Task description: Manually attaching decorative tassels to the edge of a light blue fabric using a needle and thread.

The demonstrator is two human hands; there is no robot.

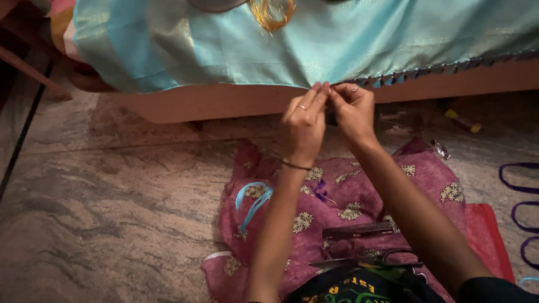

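A light blue silk cloth [236, 45] with a golden sheen hangs over the edge of a low wooden ledge [224, 101]. Small dark blue tassels [393, 78] run along its hem to the right. My left hand [305, 126] and my right hand [352, 112] meet at the hem, fingertips pinched together on the cloth's edge. Both hands wear rings, and a thin dark band circles the left wrist. What lies between the fingertips is too small to make out.
A magenta flowered cloth [359, 196] lies on the marbled floor [112, 202], carrying a dark comb [356, 229], black scissors [387, 259], light blue ribbon [252, 202] and a bit of purple thread [321, 189]. Golden thread [272, 14] rests on the blue cloth. Purple loops [522, 185] lie far right.
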